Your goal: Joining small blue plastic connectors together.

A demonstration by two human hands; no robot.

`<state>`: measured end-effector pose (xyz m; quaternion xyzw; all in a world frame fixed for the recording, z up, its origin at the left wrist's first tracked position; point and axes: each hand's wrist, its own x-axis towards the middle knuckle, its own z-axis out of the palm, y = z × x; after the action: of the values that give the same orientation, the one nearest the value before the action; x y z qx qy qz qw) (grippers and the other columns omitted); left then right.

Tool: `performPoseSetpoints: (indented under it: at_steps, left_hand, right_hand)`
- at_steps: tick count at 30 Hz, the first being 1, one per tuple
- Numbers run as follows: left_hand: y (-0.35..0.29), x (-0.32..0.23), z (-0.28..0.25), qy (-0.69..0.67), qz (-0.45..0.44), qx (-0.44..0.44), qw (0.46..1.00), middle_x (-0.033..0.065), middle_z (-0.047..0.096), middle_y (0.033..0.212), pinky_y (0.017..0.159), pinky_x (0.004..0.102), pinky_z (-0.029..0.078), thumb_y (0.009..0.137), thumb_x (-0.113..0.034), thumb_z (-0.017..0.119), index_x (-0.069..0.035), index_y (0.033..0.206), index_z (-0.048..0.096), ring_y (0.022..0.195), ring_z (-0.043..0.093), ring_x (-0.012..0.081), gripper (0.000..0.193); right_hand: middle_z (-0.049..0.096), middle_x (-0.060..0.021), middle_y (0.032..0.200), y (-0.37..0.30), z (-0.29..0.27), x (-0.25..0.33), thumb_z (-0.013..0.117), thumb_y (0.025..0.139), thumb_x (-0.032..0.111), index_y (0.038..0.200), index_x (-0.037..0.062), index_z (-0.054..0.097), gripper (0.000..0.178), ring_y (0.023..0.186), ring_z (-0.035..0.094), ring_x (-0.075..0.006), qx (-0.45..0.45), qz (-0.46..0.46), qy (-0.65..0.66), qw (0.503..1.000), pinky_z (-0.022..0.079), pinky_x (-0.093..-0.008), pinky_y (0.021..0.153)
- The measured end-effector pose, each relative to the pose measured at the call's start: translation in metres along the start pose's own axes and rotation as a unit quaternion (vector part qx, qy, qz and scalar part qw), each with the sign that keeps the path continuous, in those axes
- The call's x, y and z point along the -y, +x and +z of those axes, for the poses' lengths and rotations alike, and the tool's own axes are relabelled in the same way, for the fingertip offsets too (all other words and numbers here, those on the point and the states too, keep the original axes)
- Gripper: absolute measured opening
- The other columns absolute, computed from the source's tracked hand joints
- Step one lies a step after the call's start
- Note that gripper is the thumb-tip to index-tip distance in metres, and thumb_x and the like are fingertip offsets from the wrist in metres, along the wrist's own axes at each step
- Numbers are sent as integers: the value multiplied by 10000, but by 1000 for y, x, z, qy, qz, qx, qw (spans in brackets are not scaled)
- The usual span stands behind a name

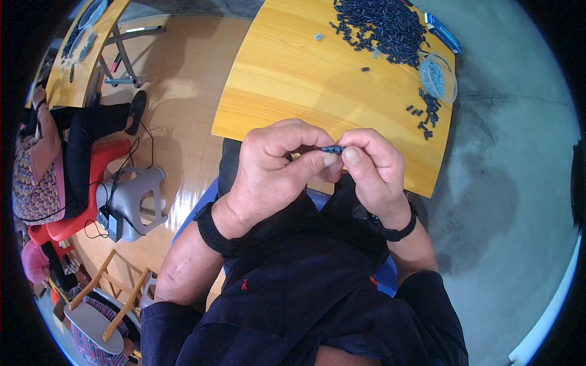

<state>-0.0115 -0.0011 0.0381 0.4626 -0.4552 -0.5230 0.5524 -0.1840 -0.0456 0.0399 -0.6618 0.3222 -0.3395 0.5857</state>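
Observation:
Between my two hands, just off the near edge of the yellow table (268, 79), is a small dark plastic part (332, 149). My left hand (274, 158) pinches its left side between thumb and fingers. The thumb and forefinger of my right hand (372, 163) close on its right end. Fingertips cover much of the part, so its exact shape cannot be made out. A big pile of similar black parts (384, 27) lies on the far side of the table, with a smaller group (431, 113) by the right edge.
A clear bowl of small light-blue pieces (433, 78) stands at the table's right edge, near a blue box (442, 33). Small silvery bits (318, 38) lie left of the pile. On the left, a person (43, 171) sits beside a grey stool (134, 201) with cables and an adapter.

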Motion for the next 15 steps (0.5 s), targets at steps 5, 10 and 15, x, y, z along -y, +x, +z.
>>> performPoseSetpoints:
  at_steps: [5,10,15]
  left_hand:
    - [1,0,-2,28,13,7,1000,90,643,770,608,236,536,797,68,661,37,843,664,688,682,153,55]
    - [2,3,-4,48,19,11,999,92,647,769,609,240,535,796,64,660,32,848,667,686,679,153,62]
    - [1,6,-5,54,0,12,998,51,656,787,637,237,474,761,12,743,-5,852,675,725,607,116,115]
  right_hand:
    - [605,-35,673,1,-1,-1,513,969,118,912,-5,568,146,587,581,-79,1,9,-12,1000,468,-224,536]
    - [602,-39,658,2,-2,-2,524,963,115,902,-1,566,138,570,584,-87,6,14,-29,999,467,-227,527]
    - [592,-48,638,6,-5,0,546,948,111,896,15,559,109,560,590,-115,30,-43,-96,994,464,-249,518]
